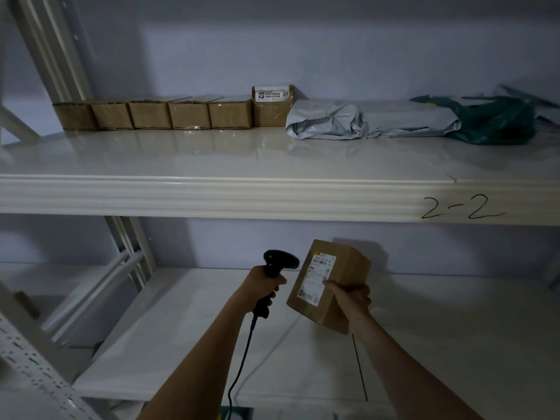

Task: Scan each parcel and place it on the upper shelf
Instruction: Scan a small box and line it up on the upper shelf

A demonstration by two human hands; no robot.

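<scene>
Holding a brown cardboard parcel box (330, 283) in front of the lower shelf (424, 328), the person's right hand (351, 300) has its grip clenched round the box's lower right edge, thumb pressed onto the white shipping label (316, 278). That label faces left, toward the scanner; it carries barcodes and rows of small print too fine to read, with a small yellow tag at its top corner. The box tilts, its top leaning away from the person, held in the air clear of the shelf.

Just left of it, the left hand (263, 287) grips the handle of a black corded handheld barcode scanner (277, 268), the head pointing at the label and nearly touching the box. Its black cable (242, 359) hangs down.

Above, the glossy white upper shelf (212, 159) has "2-2" (463, 207) handwritten in dark marker on its front edge. Along the back stand a row of small brown cartons (151, 115), one taller carton (272, 106) with a white label in Chinese characters, then a crumpled grey plastic mailer bag (363, 119) and a dark green plastic bag (497, 122) touching it.
</scene>
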